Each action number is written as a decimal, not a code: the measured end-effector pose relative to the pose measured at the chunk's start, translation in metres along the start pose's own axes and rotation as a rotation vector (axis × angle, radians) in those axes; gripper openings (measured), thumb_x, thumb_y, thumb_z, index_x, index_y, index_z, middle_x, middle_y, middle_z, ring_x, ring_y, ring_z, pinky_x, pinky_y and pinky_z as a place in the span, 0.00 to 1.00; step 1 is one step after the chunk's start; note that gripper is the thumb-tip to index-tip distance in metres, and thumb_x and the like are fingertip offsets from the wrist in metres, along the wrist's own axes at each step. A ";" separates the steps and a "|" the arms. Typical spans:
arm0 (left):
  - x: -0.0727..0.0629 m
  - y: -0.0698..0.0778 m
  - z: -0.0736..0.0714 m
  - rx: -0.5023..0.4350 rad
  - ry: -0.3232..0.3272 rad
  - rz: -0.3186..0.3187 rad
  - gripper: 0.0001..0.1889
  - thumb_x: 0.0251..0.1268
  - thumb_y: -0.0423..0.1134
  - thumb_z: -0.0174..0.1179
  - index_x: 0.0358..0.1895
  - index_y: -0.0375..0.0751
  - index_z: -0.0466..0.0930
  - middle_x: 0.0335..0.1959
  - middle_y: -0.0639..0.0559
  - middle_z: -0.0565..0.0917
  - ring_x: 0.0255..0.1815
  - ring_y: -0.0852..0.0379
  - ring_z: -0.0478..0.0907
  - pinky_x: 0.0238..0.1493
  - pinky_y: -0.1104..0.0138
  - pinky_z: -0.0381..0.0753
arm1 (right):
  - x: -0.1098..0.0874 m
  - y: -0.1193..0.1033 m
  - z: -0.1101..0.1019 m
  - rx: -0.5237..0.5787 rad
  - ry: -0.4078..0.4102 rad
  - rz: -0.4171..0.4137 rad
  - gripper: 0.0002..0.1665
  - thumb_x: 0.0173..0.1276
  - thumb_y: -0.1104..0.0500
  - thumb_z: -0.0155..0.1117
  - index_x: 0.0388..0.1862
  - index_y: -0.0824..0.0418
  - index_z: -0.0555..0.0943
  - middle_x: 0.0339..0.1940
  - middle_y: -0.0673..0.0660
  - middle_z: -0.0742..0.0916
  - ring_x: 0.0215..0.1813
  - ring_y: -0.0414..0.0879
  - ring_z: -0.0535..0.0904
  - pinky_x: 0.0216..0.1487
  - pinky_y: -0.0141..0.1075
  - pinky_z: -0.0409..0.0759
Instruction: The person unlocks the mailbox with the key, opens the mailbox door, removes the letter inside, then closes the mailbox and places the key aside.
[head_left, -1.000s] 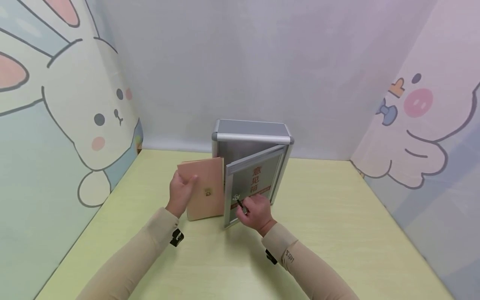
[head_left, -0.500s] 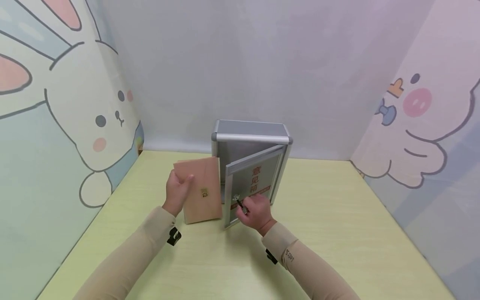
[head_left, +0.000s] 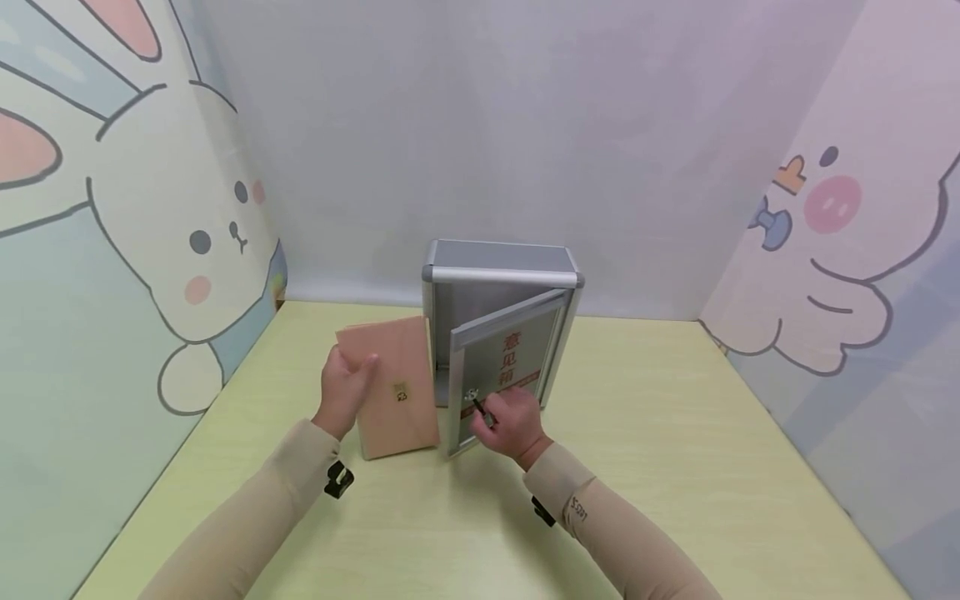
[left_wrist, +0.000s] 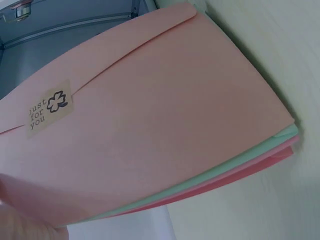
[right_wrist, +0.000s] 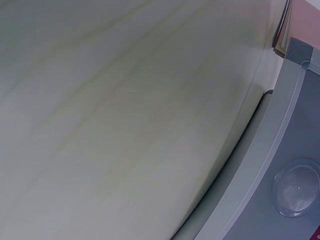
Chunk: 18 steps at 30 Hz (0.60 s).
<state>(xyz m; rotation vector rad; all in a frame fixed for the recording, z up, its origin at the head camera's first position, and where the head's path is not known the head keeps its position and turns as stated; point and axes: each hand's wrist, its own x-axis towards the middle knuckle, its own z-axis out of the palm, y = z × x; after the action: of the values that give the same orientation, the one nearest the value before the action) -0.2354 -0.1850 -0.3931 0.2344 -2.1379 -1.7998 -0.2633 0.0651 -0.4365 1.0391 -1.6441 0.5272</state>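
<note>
My left hand (head_left: 345,393) grips a stack of envelopes (head_left: 393,350), thumb across the front one, just left of the grey box (head_left: 506,257). In the left wrist view the front envelope (left_wrist: 165,120) is peach, with green, pink and red edges behind it. Its flap bears a "just for you" sticker (left_wrist: 47,107). The box door (head_left: 491,354), with red lettering, stands ajar, its free edge toward me. Curled fingers of my right hand (head_left: 513,425) pinch a black-headed key (head_left: 480,407) at the door's lock (head_left: 471,395). The right wrist view does not show that hand.
The box stands on a pale wooden table (head_left: 675,467) near the back wall (head_left: 525,125). Curtains with cartoon animals hang at both sides. In the right wrist view, a round clear disc (right_wrist: 297,189) sits on the door's lower front.
My left hand has drawn the envelopes leftward and toward me, widening the gap between them and the door. The right hand, key and door have stayed in place.
</note>
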 end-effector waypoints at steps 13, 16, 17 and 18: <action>0.010 -0.008 -0.016 -0.027 -0.018 -0.114 0.20 0.64 0.25 0.40 0.59 0.31 0.52 0.46 0.47 0.63 0.41 0.60 0.67 0.35 0.77 0.72 | 0.000 -0.001 0.002 0.002 0.002 -0.002 0.15 0.52 0.60 0.50 0.10 0.54 0.60 0.07 0.45 0.63 0.10 0.38 0.58 0.13 0.33 0.59; 0.010 -0.014 -0.018 -0.049 -0.007 -0.134 0.20 0.63 0.23 0.38 0.59 0.31 0.53 0.46 0.47 0.62 0.37 0.61 0.66 0.32 0.76 0.71 | -0.001 -0.001 0.002 -0.001 -0.012 0.006 0.15 0.53 0.59 0.50 0.10 0.54 0.60 0.06 0.45 0.63 0.10 0.39 0.59 0.13 0.34 0.60; 0.010 -0.016 -0.018 -0.049 -0.013 -0.145 0.21 0.63 0.23 0.36 0.61 0.30 0.52 0.47 0.45 0.62 0.39 0.59 0.65 0.35 0.75 0.71 | -0.001 0.000 0.002 -0.003 -0.014 0.005 0.16 0.53 0.59 0.50 0.10 0.54 0.60 0.07 0.45 0.63 0.10 0.39 0.58 0.13 0.33 0.60; 0.010 -0.017 -0.020 -0.050 -0.024 -0.157 0.23 0.63 0.23 0.35 0.62 0.29 0.51 0.48 0.45 0.61 0.40 0.58 0.64 0.36 0.74 0.69 | -0.001 0.000 0.002 -0.004 -0.013 0.003 0.16 0.53 0.59 0.50 0.10 0.54 0.59 0.07 0.45 0.62 0.10 0.39 0.58 0.13 0.33 0.60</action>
<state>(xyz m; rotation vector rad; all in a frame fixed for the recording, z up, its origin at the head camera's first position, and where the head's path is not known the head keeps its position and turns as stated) -0.2396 -0.2098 -0.4056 0.3797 -2.1414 -1.9487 -0.2642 0.0642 -0.4383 1.0390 -1.6583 0.5201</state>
